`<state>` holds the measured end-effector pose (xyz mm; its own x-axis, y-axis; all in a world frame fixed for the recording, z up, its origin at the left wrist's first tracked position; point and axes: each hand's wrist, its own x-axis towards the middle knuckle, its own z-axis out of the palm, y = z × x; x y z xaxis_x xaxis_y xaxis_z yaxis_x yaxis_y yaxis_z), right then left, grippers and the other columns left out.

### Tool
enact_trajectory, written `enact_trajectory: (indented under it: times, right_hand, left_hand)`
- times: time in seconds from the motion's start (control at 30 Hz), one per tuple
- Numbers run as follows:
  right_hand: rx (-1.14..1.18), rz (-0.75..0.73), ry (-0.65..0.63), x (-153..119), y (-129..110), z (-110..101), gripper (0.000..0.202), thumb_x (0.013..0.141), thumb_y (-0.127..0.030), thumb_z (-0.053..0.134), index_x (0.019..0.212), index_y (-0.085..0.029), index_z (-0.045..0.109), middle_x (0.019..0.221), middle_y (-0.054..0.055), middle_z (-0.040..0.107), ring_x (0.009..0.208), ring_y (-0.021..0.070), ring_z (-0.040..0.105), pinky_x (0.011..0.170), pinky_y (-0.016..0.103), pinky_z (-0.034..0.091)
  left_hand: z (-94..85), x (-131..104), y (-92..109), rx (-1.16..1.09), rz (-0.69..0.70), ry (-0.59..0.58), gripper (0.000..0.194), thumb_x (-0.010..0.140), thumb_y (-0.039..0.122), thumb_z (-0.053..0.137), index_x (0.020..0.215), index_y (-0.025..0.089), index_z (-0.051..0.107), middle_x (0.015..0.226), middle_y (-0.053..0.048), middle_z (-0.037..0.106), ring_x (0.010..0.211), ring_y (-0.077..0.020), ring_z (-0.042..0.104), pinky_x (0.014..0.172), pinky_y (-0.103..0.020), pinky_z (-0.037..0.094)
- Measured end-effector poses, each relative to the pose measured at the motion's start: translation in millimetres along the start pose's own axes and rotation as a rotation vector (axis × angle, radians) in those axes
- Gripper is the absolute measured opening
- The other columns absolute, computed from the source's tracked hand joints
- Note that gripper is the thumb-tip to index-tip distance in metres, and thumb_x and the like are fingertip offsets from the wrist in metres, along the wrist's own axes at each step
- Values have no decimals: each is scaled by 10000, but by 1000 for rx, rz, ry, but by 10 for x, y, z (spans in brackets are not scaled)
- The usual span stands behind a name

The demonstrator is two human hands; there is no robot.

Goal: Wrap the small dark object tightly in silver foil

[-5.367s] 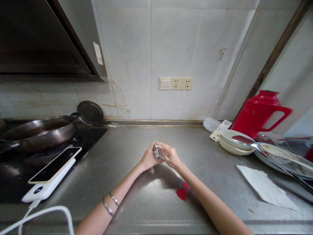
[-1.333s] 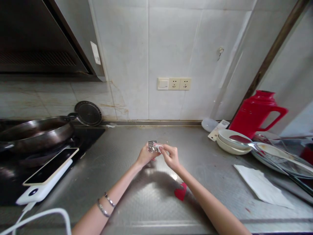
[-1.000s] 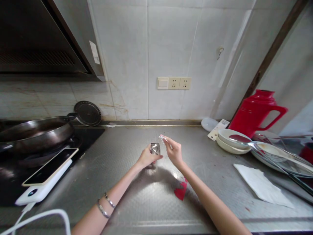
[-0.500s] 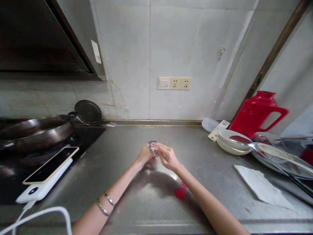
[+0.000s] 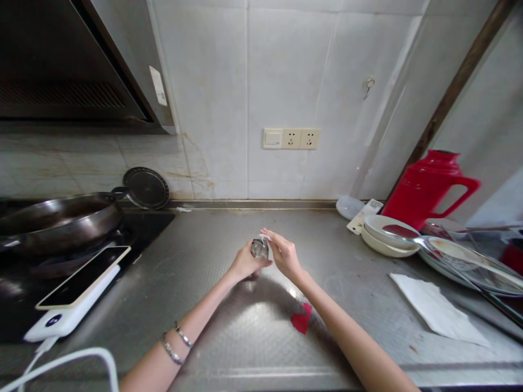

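Observation:
In the middle of the head view, my left hand [image 5: 244, 262] is wrapped round a small, dark, see-through object that looks like glass [image 5: 260, 250]. It is held above the steel counter [image 5: 204, 326], and its exact kind is not clear. My right hand [image 5: 284, 255] has its fingers pinched on a thin white scrap [image 5: 263, 237] at the top of that object; whether it is tissue or string I cannot tell. Below my right forearm, a torn red piece [image 5: 301, 319] lies flat on the counter.
At left, a pan [image 5: 61, 220] sits on the black cooktop, with a phone [image 5: 84, 277] on a white power bank [image 5: 67, 318] in front. To the right stand a red thermos [image 5: 427, 190], stacked bowls [image 5: 386, 245], plates with utensils and a white paper sheet [image 5: 437, 310].
My right fingers have shifted up and off the front of the glass-like object, so more of it shows. My left hand keeps its hold, its thumb now lower. The red piece beneath is more visible.

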<state>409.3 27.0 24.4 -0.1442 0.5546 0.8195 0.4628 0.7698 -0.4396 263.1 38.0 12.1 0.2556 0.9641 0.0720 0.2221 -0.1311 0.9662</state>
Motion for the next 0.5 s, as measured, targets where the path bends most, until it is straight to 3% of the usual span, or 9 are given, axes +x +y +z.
enact_trajectory:
  times: [0.2, 0.4, 0.5]
  right_hand:
    - [-3, -157, -180, -51, -43, 43, 358, 917, -132, 381, 1205, -211, 578, 1192, 98, 640, 1163, 203, 565, 986, 410, 479]
    - [-4, -259, -231, -61, -125, 29, 359, 917, -137, 380, 1229, -209, 542, 1173, 100, 650, 1157, 205, 570, 1013, 436, 461]
    - [33, -316, -257, -66, -156, 40, 342, 910, -134, 397, 1207, -200, 553, 1126, 100, 672, 1126, 197, 592, 1016, 427, 458]
  left_hand:
    - [-24, 12, -54, 45, 113, 6, 476, 585, 236, 744, 1028, 171, 581, 730, 2, 660, 502, -106, 558, 455, -193, 411]
    - [-67, 20, -62, 84, 116, 21, 385, 636, 242, 683, 1000, 156, 587, 796, -32, 666, 514, -112, 570, 397, -183, 399]
    - [-130, 35, -36, -37, 100, -2, 381, 603, 213, 700, 958, 149, 578, 729, 2, 636, 488, -98, 553, 386, -172, 401]
